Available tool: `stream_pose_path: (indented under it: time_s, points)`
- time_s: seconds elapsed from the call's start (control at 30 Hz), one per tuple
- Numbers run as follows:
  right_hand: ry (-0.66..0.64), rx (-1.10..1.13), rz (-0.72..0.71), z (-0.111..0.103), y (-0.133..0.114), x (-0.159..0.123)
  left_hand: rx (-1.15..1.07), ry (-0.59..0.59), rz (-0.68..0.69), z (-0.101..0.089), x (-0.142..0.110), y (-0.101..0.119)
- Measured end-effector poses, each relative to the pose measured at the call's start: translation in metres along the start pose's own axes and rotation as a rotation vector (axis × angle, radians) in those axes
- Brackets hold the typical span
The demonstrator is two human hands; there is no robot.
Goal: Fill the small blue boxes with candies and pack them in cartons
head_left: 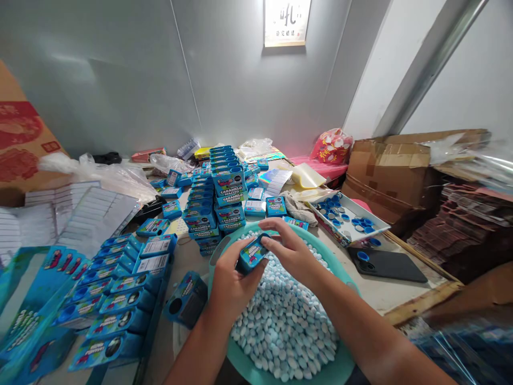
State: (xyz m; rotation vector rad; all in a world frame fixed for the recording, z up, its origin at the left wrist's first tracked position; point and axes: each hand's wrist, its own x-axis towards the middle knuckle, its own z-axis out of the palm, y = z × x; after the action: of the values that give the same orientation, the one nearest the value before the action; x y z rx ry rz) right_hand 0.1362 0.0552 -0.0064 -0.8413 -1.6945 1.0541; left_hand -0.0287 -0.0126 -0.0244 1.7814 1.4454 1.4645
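Note:
My left hand is closed round a small blue candy box, which is tilted above a teal tub. At the box's dark round end, my right hand bends its thumb and fingers over the top edge; whether a small piece sits between them is hidden. Blue and white candies fill the tub below both hands. Beside my left wrist, another blue box with a dark round opening leans against the tub.
Stacked blue boxes rise behind the tub. More boxes stand in rows at left. To the right are a tray of round blue caps, a dark phone with a cap on it, and cardboard cartons.

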Motion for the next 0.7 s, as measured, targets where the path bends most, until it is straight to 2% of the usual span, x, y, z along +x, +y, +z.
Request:
stream_pose_path:
  time_s: [0.1,0.23,0.33,0.4,0.5,0.6,0.7]
  points:
    - [0.105,-0.107,-0.036,-0.006,0.002,0.002,-0.031,0.029,-0.039,0.000,0.001,-0.001]
    - [0.028,-0.283,-0.121,-0.010,0.002,0.003,-0.001,0.027,-0.023,-0.001,0.002,-0.001]
    - [0.016,-0.304,-0.160,-0.009,0.002,0.002,0.023,-0.012,0.014,0.000,0.003,-0.001]
    - [0.024,-0.273,-0.116,-0.008,0.003,0.003,0.018,-0.035,0.013,0.001,0.002,-0.001]
    - [0.008,-0.340,0.075,-0.009,0.012,0.005,-0.027,0.009,-0.055,0.001,0.001,-0.002]
    - [-0.122,-0.518,0.197,-0.011,0.022,0.004,-0.058,0.118,-0.103,0.000,0.001,-0.003]
    - [-0.308,-0.601,0.185,-0.006,0.026,-0.006,-0.114,0.224,-0.147,-0.001,0.001,-0.006]
